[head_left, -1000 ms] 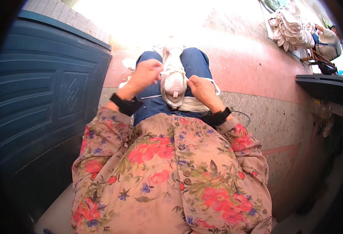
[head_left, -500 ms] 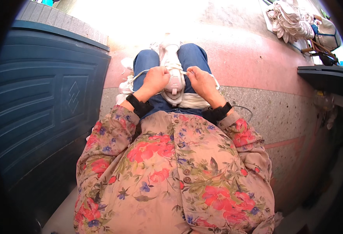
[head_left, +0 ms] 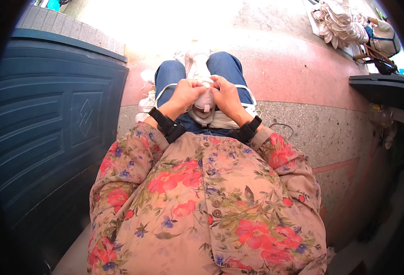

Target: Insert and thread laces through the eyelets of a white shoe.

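Observation:
A pale pink and white sneaker (head_left: pixel 204 101) rests between my blue-jeaned thighs, its heel tab toward me. Above it, my left hand (head_left: pixel 186 93) pinches a white shoelace (head_left: pixel 163 90) that trails out over the left leg. My right hand (head_left: pixel 226 96) is pinched as well, on the lace that curves out over the right leg. The fingertips of both hands nearly meet over the shoe's opening, hiding the exact grip on the lace. Black bands circle both wrists. More white shoes (head_left: pixel 145 104) lie beside my left leg.
At the left stands a dark blue panelled door (head_left: pixel 59 91). A heap of white shoes (head_left: pixel 339 23) lies at the far right, near a dark ledge (head_left: pixel 381 83). The floor (head_left: pixel 312 133) is pink and speckled grey, with a thin dark cable (head_left: pixel 286 127) on it.
Both hands have come closer together over the sneaker, the right one moving left. The lace at the right now bows outward in a wider loop.

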A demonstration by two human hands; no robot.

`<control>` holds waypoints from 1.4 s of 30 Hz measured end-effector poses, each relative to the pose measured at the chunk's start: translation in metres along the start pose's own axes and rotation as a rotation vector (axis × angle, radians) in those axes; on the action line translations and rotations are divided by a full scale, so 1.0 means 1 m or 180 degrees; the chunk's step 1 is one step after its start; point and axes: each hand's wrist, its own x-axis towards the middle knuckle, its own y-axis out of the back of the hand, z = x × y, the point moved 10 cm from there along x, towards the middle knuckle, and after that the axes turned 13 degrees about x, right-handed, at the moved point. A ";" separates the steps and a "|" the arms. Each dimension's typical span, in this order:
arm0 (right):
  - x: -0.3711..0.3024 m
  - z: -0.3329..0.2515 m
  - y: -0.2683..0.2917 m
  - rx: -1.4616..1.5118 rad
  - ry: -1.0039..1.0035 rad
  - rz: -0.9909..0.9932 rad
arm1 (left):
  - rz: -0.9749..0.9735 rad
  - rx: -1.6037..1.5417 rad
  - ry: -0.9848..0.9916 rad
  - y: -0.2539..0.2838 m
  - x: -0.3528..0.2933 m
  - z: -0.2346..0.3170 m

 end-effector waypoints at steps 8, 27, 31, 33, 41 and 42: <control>0.007 0.027 0.006 0.0700 -0.0353 0.0151 | 0.0760 0.2863 -0.0849 0.001 -0.027 0.063; -0.004 0.017 0.015 0.0553 -0.0673 -0.0439 | 0.0943 -0.0613 -0.1604 0.204 -0.032 0.175; 0.001 -0.004 0.008 0.0182 -0.0117 -0.0544 | 0.0861 -0.0862 -0.1369 0.201 -0.030 0.156; 0.002 -0.011 0.009 0.0041 -0.0024 -0.0486 | 0.0844 -0.0904 -0.1361 0.196 -0.028 0.152; 0.008 -0.008 0.003 -0.0244 -0.0135 -0.0400 | 0.0817 -0.0951 -0.1376 0.186 -0.020 0.153; 0.009 -0.007 0.004 -0.0245 -0.0135 -0.0400 | 0.1043 -0.0644 -0.1143 0.185 -0.018 0.148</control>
